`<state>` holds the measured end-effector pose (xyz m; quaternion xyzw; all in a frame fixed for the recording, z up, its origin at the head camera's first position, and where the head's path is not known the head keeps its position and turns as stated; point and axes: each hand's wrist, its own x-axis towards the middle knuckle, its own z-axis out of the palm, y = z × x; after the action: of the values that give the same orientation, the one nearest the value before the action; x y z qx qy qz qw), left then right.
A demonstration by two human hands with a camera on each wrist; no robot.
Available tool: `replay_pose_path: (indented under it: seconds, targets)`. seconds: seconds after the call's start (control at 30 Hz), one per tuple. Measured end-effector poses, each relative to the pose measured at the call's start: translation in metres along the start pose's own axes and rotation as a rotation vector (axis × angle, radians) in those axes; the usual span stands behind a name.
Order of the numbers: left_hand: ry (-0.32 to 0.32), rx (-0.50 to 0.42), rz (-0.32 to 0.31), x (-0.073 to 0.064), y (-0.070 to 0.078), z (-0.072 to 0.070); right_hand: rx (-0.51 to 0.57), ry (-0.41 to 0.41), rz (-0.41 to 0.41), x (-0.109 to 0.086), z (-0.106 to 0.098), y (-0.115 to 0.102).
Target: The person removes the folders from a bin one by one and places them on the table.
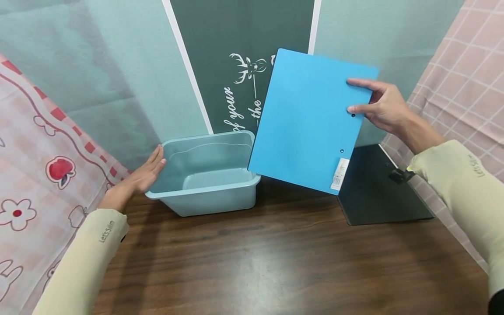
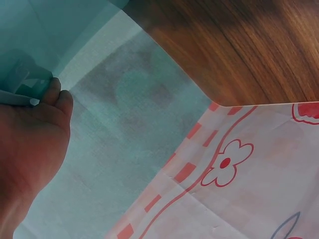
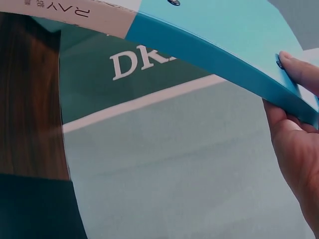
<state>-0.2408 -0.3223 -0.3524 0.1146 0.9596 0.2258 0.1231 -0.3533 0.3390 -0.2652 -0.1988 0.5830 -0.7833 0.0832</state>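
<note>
My right hand pinches a blue file folder near its upper right edge, thumb on the front face. The folder hangs tilted in the air, just right of a pale blue plastic basin, covering part of the basin's right end in the head view. A white label shows on its spine in the right wrist view. My left hand rests with straight fingers against the basin's left rim; in the left wrist view the fingers show partly beyond that rim.
A flat black folder or board lies on the brown wooden table at the right. Behind stands a green cloth with white lettering. Patterned pink cloths flank both sides. A thin pale line crosses the basin's inner wall.
</note>
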Motion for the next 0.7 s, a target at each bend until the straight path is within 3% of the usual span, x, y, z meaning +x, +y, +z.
replay_pose_path:
  seconds: [0.4,0.7]
  targets:
    - [0.015,-0.003,0.006,-0.003,0.000,0.001,-0.125,0.010,0.073,-0.015,-0.025,-0.001]
    - [0.009,0.004,-0.003,-0.005,-0.003,0.001,-0.225,-0.061,0.111,-0.020,-0.033,0.006]
